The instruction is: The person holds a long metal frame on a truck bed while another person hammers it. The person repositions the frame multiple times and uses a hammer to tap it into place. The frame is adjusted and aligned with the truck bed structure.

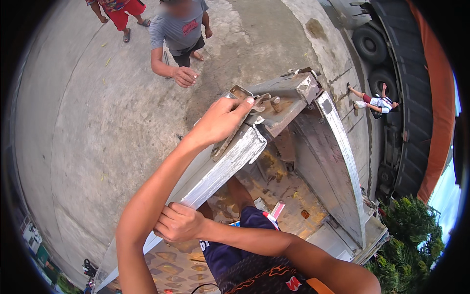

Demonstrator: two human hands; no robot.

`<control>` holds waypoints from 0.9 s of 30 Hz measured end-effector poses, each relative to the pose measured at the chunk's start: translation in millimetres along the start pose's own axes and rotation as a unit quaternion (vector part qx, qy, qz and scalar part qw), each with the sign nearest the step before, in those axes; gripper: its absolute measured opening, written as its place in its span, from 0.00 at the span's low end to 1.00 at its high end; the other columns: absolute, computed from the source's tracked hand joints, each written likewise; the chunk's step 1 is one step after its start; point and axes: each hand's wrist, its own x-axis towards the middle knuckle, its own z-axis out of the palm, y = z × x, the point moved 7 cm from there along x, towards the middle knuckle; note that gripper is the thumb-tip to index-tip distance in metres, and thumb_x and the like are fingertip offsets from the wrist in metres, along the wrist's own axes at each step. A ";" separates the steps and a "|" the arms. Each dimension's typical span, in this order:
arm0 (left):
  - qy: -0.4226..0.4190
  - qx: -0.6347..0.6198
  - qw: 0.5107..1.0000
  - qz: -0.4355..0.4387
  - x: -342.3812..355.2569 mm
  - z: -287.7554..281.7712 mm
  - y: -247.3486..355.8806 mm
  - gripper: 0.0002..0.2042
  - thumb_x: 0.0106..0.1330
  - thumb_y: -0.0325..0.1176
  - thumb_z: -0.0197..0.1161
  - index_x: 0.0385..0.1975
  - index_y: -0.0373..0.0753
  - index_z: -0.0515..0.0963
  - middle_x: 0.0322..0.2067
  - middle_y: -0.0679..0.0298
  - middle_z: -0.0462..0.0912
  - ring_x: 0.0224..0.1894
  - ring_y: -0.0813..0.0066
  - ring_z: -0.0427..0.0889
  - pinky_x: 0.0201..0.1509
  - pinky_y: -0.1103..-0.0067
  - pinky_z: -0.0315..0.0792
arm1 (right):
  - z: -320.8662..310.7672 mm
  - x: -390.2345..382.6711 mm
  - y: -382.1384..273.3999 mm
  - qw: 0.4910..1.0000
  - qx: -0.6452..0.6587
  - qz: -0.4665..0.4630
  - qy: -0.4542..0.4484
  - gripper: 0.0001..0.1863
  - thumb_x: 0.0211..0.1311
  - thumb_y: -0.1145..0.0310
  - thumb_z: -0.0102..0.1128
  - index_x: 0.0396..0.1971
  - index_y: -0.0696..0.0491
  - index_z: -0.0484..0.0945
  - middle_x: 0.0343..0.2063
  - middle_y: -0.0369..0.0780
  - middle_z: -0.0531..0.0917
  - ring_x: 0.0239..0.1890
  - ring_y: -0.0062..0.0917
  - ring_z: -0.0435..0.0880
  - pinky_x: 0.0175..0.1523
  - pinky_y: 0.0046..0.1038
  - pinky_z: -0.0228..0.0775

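Note:
I am standing inside a metal truck bed with white-painted side walls. My left hand is closed over a rusty metal bracket at the bed's far left corner; its thumb lies along the top and the other fingers are partly hidden. Just right of the thumb is a small bent metal latch piece. My right hand crosses under the left forearm, its fingers wrapped round the worn white top rail of the left wall. The far end piece of the bed joins that corner.
Beyond the corner stands a person in a grey shirt, one hand raised; another person in red shorts is behind. At right are the opposite wall, a person walking and a large truck. The bed floor is rusty.

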 end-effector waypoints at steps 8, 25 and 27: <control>0.041 -0.072 0.994 0.074 -3.4 12.7 7.6 0.25 0.77 0.49 0.55 0.53 0.28 0.82 0.45 0.56 0.86 0.47 0.73 0.81 0.57 0.74 0.71 | 7.4 -9.7 -5.3 0.998 0.031 0.037 -0.042 0.09 0.53 0.62 0.67 0.27 0.52 0.83 0.29 0.35 0.84 0.38 0.26 0.84 0.46 0.25 0.72; -0.043 0.111 0.985 -0.128 9.8 16.9 12.1 0.30 0.76 0.50 0.45 0.55 0.22 0.75 0.56 0.39 0.78 0.59 0.51 0.77 0.67 0.69 0.64 | 5.3 -5.4 -4.1 1.000 0.006 0.010 -0.025 0.07 0.55 0.65 0.65 0.23 0.52 0.81 0.25 0.36 0.81 0.32 0.26 0.83 0.42 0.26 0.73; -0.017 0.102 0.987 -0.120 9.3 16.9 17.6 0.29 0.76 0.49 0.46 0.55 0.23 0.76 0.58 0.40 0.77 0.61 0.51 0.75 0.68 0.68 0.64 | 7.0 -6.1 -4.7 1.000 0.006 0.004 -0.005 0.07 0.54 0.66 0.62 0.23 0.53 0.81 0.24 0.37 0.81 0.31 0.27 0.83 0.42 0.27 0.73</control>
